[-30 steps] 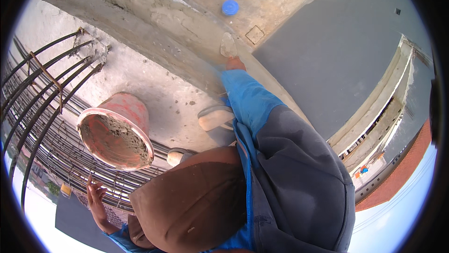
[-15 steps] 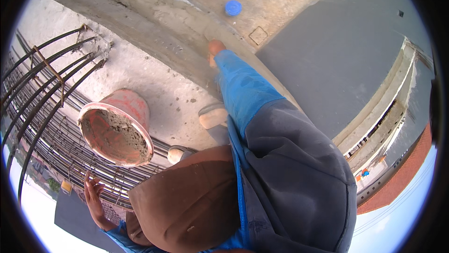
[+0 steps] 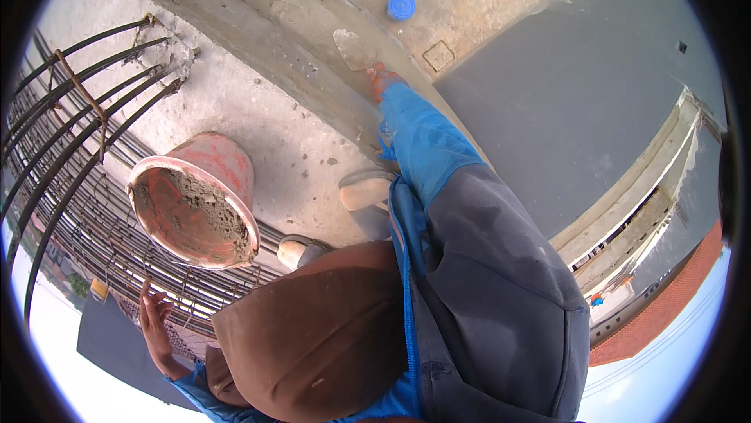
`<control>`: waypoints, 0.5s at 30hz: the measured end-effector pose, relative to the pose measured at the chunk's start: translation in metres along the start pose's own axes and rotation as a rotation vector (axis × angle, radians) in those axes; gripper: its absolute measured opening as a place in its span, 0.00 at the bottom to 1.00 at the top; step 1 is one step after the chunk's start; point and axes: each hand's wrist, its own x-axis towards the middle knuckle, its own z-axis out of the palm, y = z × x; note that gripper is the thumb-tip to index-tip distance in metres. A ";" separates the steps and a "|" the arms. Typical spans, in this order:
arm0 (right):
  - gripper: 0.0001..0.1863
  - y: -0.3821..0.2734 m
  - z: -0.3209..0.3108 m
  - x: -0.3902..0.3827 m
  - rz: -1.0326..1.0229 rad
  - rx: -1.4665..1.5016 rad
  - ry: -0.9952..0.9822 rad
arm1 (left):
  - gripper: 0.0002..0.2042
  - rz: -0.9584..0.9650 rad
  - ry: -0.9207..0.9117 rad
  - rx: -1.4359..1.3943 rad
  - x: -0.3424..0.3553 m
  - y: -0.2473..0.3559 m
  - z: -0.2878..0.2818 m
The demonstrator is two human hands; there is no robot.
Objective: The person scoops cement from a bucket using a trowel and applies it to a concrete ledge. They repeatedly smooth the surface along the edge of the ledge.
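Observation:
My right hand (image 3: pixel 381 79) is closed at the end of the outstretched blue sleeve. It grips a trowel whose pale, leaf-shaped blade (image 3: pixel 354 49) lies over the wet grey mortar on the long concrete ledge (image 3: pixel 258 28). The handle is mostly hidden by the fingers. At the lower left, my left hand (image 3: pixel 157 323) is raised with its fingers apart and nothing in it. Above that hand a worn red bucket (image 3: pixel 228 163) stands tilted toward me, with grey mortar (image 3: pixel 192 208) stuck to its inside and bottom.
Bent steel bars (image 3: pixel 86 98) stick out at the left, beside a long rebar cage (image 3: pixel 102 223). My shoes (image 3: pixel 366 191) stand on the pale concrete near the ledge. Past the ledge lie a round blue lid or tub (image 3: pixel 401 7) and a dark grey surface (image 3: pixel 547 110).
My right hand has shifted slightly right along the ledge and turned, so the trowel blade now shows. The left hand stays raised; the whole view has shifted a little.

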 end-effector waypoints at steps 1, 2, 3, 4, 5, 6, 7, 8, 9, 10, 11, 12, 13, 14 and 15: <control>0.27 0.049 0.013 -0.023 0.048 -0.047 0.022 | 0.28 0.004 0.001 0.008 0.004 0.005 0.001; 0.26 0.120 0.028 -0.042 -0.014 -0.078 0.071 | 0.28 0.014 -0.018 0.006 0.013 0.008 0.005; 0.25 0.167 0.040 -0.067 -0.011 -0.076 0.077 | 0.28 0.028 -0.013 0.008 0.013 0.009 0.004; 0.24 0.201 0.046 -0.092 0.059 -0.076 -0.007 | 0.28 0.042 -0.007 0.013 0.010 0.009 0.002; 0.24 0.222 0.050 -0.122 0.119 -0.077 -0.059 | 0.28 0.061 -0.001 0.024 0.009 0.013 0.001; 0.23 0.257 0.057 -0.145 0.187 -0.064 -0.024 | 0.28 0.059 -0.006 0.020 0.013 0.012 0.002; 0.23 0.278 0.065 -0.157 0.251 -0.059 0.005 | 0.28 0.057 -0.015 0.012 0.016 0.007 0.002; 0.23 0.276 0.069 -0.156 0.223 -0.023 0.010 | 0.28 0.059 -0.017 0.016 0.016 0.004 -0.001; 0.23 0.272 0.069 -0.153 0.200 0.016 0.019 | 0.28 0.066 -0.023 0.022 0.019 0.004 -0.002; 0.24 0.265 0.067 -0.145 0.176 0.053 0.029 | 0.28 0.086 -0.051 0.019 0.021 0.004 -0.004; 0.24 0.243 0.061 -0.130 0.085 0.075 0.040 | 0.28 0.079 -0.049 0.019 0.022 0.008 -0.002; 0.23 0.209 0.054 -0.109 -0.006 0.102 0.052 | 0.27 0.075 -0.046 0.022 0.021 0.016 0.001; 0.23 0.165 0.042 -0.089 -0.079 0.112 0.092 | 0.27 0.068 -0.036 0.025 0.019 0.021 0.002; 0.23 0.124 0.030 -0.067 -0.158 0.133 0.143 | 0.27 0.084 -0.040 0.023 0.020 0.023 0.001; 0.22 0.080 0.014 -0.049 -0.224 0.127 0.183 | 0.27 0.098 -0.029 0.044 0.019 0.026 0.002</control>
